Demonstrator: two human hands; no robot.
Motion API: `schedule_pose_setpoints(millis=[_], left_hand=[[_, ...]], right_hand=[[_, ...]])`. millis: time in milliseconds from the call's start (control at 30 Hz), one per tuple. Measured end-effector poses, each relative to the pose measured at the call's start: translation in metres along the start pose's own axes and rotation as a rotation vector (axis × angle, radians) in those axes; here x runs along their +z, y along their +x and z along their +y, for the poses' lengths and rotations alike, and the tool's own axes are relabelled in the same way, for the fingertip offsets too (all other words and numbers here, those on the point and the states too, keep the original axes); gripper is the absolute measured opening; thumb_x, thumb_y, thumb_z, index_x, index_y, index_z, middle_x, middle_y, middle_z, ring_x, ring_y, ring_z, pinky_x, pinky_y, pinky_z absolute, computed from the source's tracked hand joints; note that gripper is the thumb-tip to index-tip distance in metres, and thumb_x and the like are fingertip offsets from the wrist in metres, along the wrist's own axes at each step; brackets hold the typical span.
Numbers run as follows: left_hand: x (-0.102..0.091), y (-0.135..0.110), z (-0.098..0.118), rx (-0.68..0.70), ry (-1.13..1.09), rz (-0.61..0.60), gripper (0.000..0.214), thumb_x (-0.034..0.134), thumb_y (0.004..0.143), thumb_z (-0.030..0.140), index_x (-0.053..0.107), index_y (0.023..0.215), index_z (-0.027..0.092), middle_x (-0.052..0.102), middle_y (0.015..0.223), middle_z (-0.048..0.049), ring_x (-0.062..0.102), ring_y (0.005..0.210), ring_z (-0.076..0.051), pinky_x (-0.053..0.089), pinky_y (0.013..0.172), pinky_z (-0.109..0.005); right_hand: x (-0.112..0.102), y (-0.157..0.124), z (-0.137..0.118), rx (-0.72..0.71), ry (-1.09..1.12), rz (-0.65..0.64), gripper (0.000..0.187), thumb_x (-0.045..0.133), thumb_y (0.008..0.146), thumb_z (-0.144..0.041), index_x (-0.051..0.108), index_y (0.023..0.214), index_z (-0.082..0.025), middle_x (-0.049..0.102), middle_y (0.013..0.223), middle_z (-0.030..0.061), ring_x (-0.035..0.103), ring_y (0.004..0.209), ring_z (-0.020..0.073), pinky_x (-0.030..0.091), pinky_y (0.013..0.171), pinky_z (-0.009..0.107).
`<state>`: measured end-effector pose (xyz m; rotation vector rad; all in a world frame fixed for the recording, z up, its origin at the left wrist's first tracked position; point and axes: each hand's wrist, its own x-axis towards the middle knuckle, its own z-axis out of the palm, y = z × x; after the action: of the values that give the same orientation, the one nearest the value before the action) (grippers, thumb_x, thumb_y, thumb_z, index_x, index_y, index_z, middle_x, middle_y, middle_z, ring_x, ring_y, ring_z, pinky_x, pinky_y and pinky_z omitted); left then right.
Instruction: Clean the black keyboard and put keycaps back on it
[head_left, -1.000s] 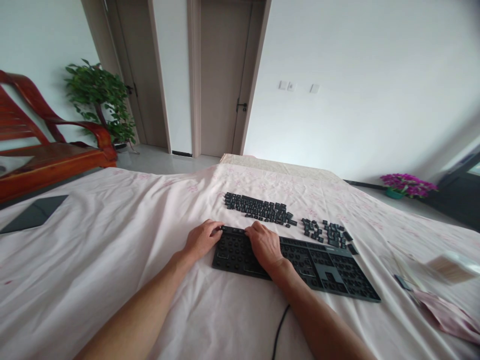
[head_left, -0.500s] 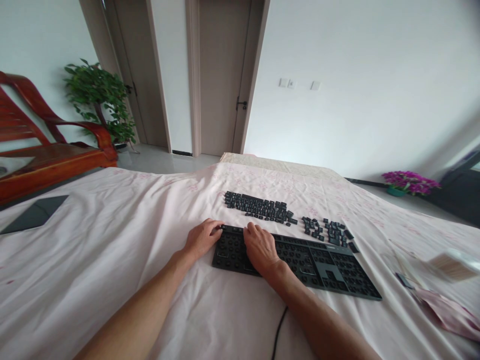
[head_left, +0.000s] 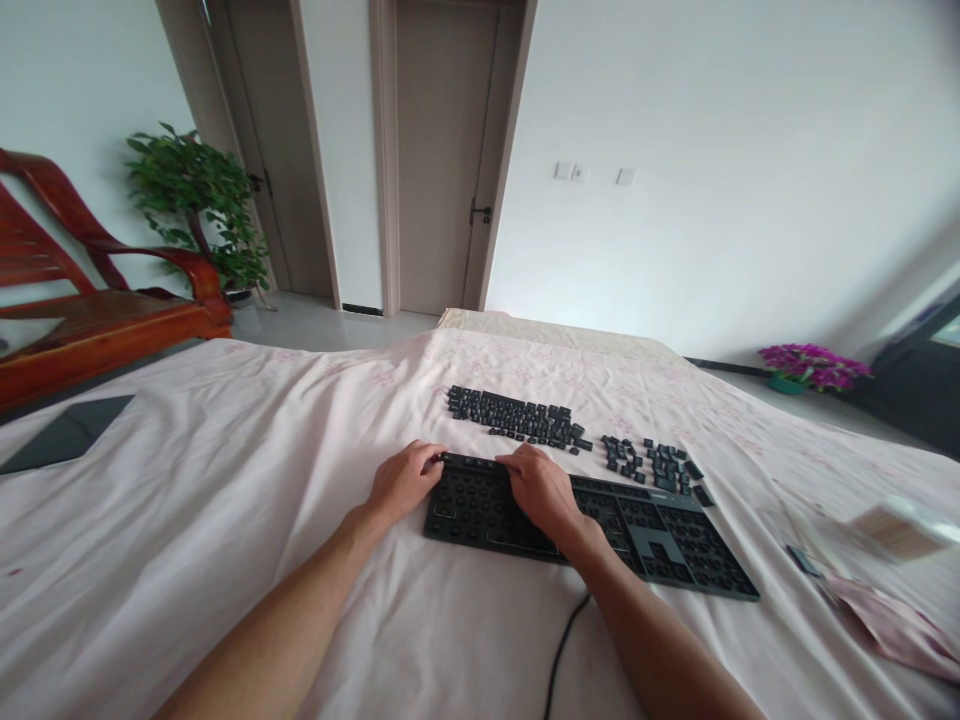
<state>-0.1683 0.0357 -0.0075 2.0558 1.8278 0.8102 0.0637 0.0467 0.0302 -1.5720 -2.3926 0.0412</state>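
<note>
A black keyboard (head_left: 675, 545) lies at a slant on the cloth, most of its key positions without caps. My left hand (head_left: 405, 480) is at its upper left corner, the fingers curled in and gripping the edge. Over the left-middle part of the keyboard is my right hand (head_left: 540, 485), its fingers bent down to the top row. Whatever is under those fingertips is hidden. A few caps sit on the top row between my hands. Behind the keyboard lie loose keycaps (head_left: 510, 412) in rows, with a second group of keycaps (head_left: 667, 468) to the right.
Pink flowered cloth (head_left: 300, 420) covers the surface, with folds. A black cable (head_left: 559, 655) runs toward me. On the right are a clear box of sticks (head_left: 904, 528) and a pink cloth piece (head_left: 892, 620). A dark flat tablet-like panel (head_left: 67, 432) lies far left.
My right hand has shifted a little to the right along the keyboard's top row, uncovering more of the caps there. My left hand stays at the corner.
</note>
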Motion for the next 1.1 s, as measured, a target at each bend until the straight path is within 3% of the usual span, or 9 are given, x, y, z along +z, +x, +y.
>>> schedule_pose_setpoints(millis=[133,333,467,800,967,1100], left_hand=[[0.000,0.001,0.003,-0.015,0.020,0.004,0.036,0.048,0.084,0.025,0.063,0.117,0.028,0.065,0.120,-0.0004,0.062,0.104,-0.017,0.043,0.093,-0.026],[-0.001,0.007,0.005,0.019,0.049,-0.033,0.037,0.046,0.079,0.020,0.064,0.111,0.025,0.067,0.116,-0.0026,0.063,0.103,-0.019,0.044,0.089,-0.027],[0.000,0.010,0.005,0.036,0.046,-0.063,0.035,0.044,0.078,0.020,0.062,0.108,0.025,0.068,0.115,-0.0017,0.063,0.104,-0.019,0.044,0.087,-0.026],[0.003,0.016,-0.008,-0.052,-0.040,-0.060,0.033,0.047,0.076,0.025,0.057,0.107,0.028,0.070,0.109,0.0016,0.067,0.093,-0.017,0.046,0.075,-0.021],[-0.002,0.030,-0.019,-0.031,-0.025,-0.053,0.032,0.044,0.077,0.023,0.057,0.106,0.026,0.069,0.107,0.0003,0.066,0.094,-0.017,0.045,0.080,-0.022],[-0.011,0.047,-0.020,0.002,-0.090,-0.146,0.041,0.045,0.071,0.019,0.061,0.108,0.023,0.070,0.107,-0.0013,0.066,0.092,-0.017,0.046,0.082,-0.025]], right_hand=[[-0.002,0.005,0.023,0.085,-0.062,0.059,0.036,0.040,0.093,-0.021,0.069,0.113,-0.029,0.066,0.107,0.0047,0.057,0.101,0.0177,0.037,0.087,0.027],[-0.004,0.005,0.038,0.053,-0.045,-0.024,0.032,0.039,0.096,-0.028,0.068,0.112,-0.027,0.069,0.103,0.0044,0.060,0.101,0.0170,0.039,0.082,0.024],[-0.002,0.004,0.037,0.043,-0.040,-0.074,0.036,0.038,0.097,-0.036,0.071,0.093,-0.022,0.069,0.099,0.0070,0.060,0.100,0.0184,0.039,0.082,0.025],[0.013,0.013,0.034,0.076,-0.013,-0.054,0.032,0.044,0.096,-0.035,0.069,0.090,-0.017,0.069,0.098,0.0091,0.060,0.099,0.0179,0.038,0.087,0.026],[0.018,0.026,0.028,0.060,0.020,-0.025,0.031,0.045,0.095,-0.035,0.069,0.089,-0.016,0.071,0.097,0.0085,0.061,0.099,0.0184,0.038,0.087,0.025],[0.019,0.033,0.027,0.060,0.042,-0.007,0.028,0.047,0.093,-0.033,0.069,0.088,-0.016,0.071,0.096,0.0083,0.062,0.096,0.0192,0.039,0.082,0.025]])
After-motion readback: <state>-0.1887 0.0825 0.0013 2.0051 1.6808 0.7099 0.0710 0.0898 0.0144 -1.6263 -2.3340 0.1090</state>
